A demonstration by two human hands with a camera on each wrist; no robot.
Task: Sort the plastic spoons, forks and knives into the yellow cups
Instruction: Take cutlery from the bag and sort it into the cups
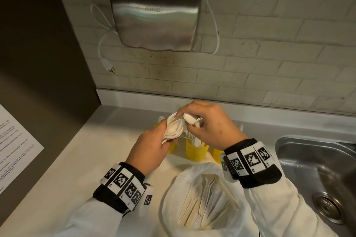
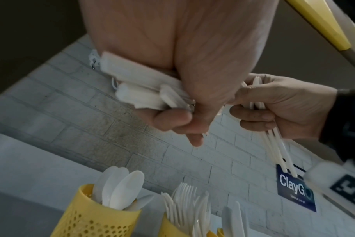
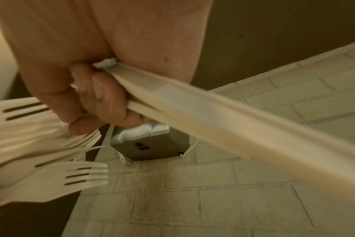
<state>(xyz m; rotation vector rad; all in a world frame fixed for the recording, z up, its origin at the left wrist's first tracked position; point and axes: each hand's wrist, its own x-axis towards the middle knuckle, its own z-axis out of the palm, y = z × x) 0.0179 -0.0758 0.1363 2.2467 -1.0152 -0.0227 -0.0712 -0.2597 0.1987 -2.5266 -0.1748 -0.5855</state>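
Both hands (image 1: 181, 132) grip white cutlery (image 1: 176, 127) above yellow cups (image 1: 196, 151).

Matt white plastic forks (image 3: 71, 174), perforated yellow plastic cups (image 2: 95, 214), brushed-metal dryer (image 1: 154, 19), glossy steel sink (image 1: 312, 159), rough brick wall (image 1: 269, 63).

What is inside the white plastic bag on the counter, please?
The white plastic bag lies open and holds a pile of loose white plastic cutlery, mostly long handles. Pieces lower in the pile are covered.
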